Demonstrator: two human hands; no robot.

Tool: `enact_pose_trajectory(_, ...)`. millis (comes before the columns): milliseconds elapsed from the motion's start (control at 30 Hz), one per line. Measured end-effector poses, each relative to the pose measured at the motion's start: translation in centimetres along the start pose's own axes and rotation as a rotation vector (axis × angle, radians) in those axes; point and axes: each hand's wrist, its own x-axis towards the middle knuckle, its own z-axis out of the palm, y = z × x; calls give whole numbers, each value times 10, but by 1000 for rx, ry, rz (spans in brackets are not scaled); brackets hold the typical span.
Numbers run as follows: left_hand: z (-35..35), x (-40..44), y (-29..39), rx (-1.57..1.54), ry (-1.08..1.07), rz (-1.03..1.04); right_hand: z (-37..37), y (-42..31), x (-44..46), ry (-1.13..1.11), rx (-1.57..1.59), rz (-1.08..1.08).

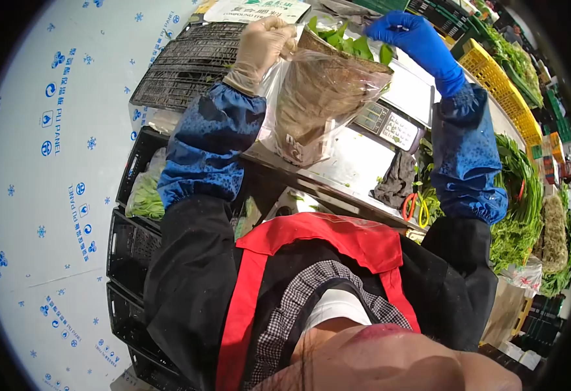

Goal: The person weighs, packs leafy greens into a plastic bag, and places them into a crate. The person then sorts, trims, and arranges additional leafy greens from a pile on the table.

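The lower body of the one clear bag (328, 94) is hard to read: folds and glare blur the brown layer inside it, and the print near its base shows only in part. The bag stands tilted over the near edge of the table (354, 163), left of the single scale (393, 127); whether its base rests there, I cannot tell. Green leaves (357, 47) poke from its mouth, too overlapped to count. The left hand (266, 52), in a pale glove, is clamped on the bag's left rim, knuckles up and fingers folded. The right hand (406, 36), in a blue glove, hangs by the far right of the mouth with bent fingers (whether the tips pinch any film, I cannot tell). Both elbows bend, and the two forearms, in blue sleeves (210, 146), reach forward. One dark cloth (396, 179) lies at the table's near edge, with red and yellow scissor handles (415, 207) just beside it, their blades hard to make out. Off the table's left edge, at least three black crates (113, 234) show, partly hidden by the left arm.
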Motion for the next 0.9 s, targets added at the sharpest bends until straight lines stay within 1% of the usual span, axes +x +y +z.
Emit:
enact_pose_trajectory(67, -1, 5, -4, -5, -13, -17, -6, -7, -6, -249, 189, -53)
enact_pose_trajectory(100, -3, 8, -6, -6, -19, -22, -7, -8, -10, -245, 187, -50)
enact_pose_trajectory(133, -5, 10, -9, -8, -20, -20, -8, -8, -13, -287, 166, -34)
enact_pose_trajectory(200, -9, 12, -12, -125, -63, -72, -9, -7, -19, -371, 128, -1)
enact_pose_trajectory(233, -9, 12, -13, -183, -85, -100, -9, -6, -21, -372, 129, 0)
enact_pose_trajectory(267, -8, 13, -12, -181, -88, -103, -10, -6, -23, -271, 74, -113)
enact_pose_trajectory(333, -7, 21, 13, -30, -42, 174, -13, -9, -21, -65, -43, -344)
enact_pose_trajectory(367, -7, 23, 20, 44, -17, 307, -16, -12, -21, -67, -41, -343)
enact_pose_trajectory(400, -10, 29, 23, 46, -21, 301, -22, -23, -20, -82, 19, -201)
enact_pose_trajectory(467, -21, 48, 23, 569, -9, 439, -31, -40, -18, -117, 136, 74)
enact_pose_trajectory(533, -24, 53, 21, 843, -6, 516, -58, 25, -5, -100, 342, -108)
enact_pose_trajectory(600, -15, 48, 2, 275, -13, 650, -118, -31, 8, 515, 154, -67)
enact_pose_trajectory(633, -11, 47, -2, -13, -24, 699, -148, -44, 13, 604, 210, -276)
enact_pose_trajectory(667, -8, 42, 6, -12, -24, 698, -217, 7, 25, 534, 217, -370)
enact_pose_trajectory(700, -6, 32, 27, 126, -53, 686, -254, 18, 31, 624, 219, -381)
enact_pose_trajectory(767, 1, 18, 56, 398, -107, 657, -274, 33, 29, 761, 191, -332)
enact_pose_trajectory(800, 6, 21, 44, 396, -107, 658, -278, 48, 27, 808, 183, -299)
enact_pose_trajectory(867, 20, 36, -11, -476, -108, 524, -269, 86, 17, 856, 191, -230)
enact_pose_trajectory(900, 21, 43, -22, -694, -112, 470, -259, 109, 11, 860, 204, -199)
